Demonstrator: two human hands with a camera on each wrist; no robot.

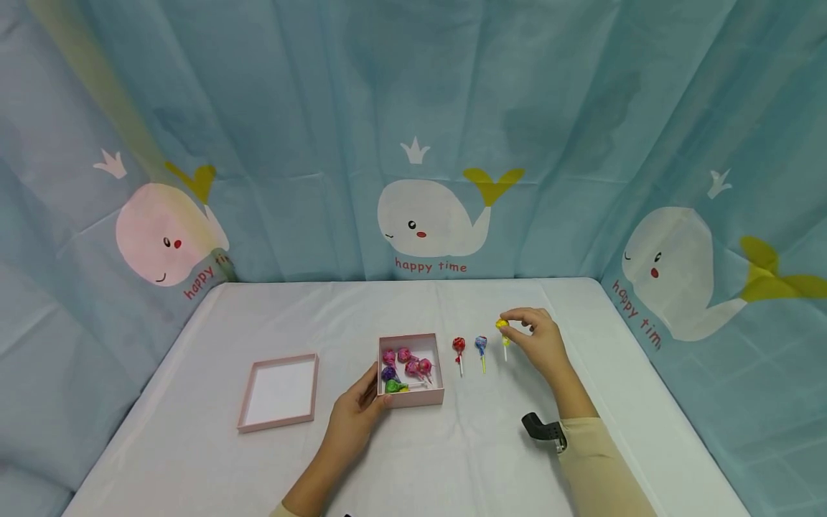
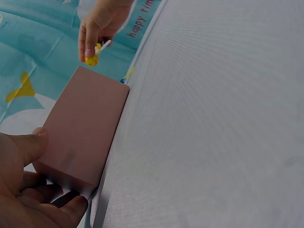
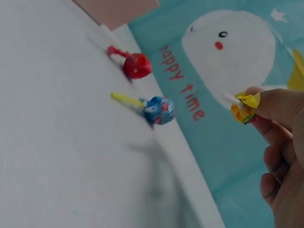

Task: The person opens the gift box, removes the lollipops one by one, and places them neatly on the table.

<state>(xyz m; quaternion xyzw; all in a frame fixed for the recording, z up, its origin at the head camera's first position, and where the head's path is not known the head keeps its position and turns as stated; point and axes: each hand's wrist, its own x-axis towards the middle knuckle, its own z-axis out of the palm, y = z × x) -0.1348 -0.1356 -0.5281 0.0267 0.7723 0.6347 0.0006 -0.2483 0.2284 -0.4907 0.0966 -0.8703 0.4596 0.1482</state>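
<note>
A pink box [image 1: 410, 401] holds several lollipops, with pink, purple and green wrappers. The left hand [image 1: 352, 416] grips its left side, thumb at the front and fingers around the corner; the left wrist view shows the same hand [image 2: 35, 185] on the box [image 2: 83, 128]. The right hand [image 1: 539, 345] pinches a yellow lollipop [image 1: 502, 324] by its head between thumb and fingers, stick pointing down. In the right wrist view the yellow lollipop [image 3: 244, 111] is at the fingertips of the right hand [image 3: 285, 137]. Between box and right hand lie a red lollipop [image 1: 459, 345] and a blue one [image 1: 481, 343].
A pink-edged box lid [image 1: 281, 391] lies left of the box, its white inside facing up. The white table [image 1: 491, 459] is bordered by a blue curtain [image 1: 310, 215] printed with whales. A black strap device [image 1: 541, 429] is on the right wrist.
</note>
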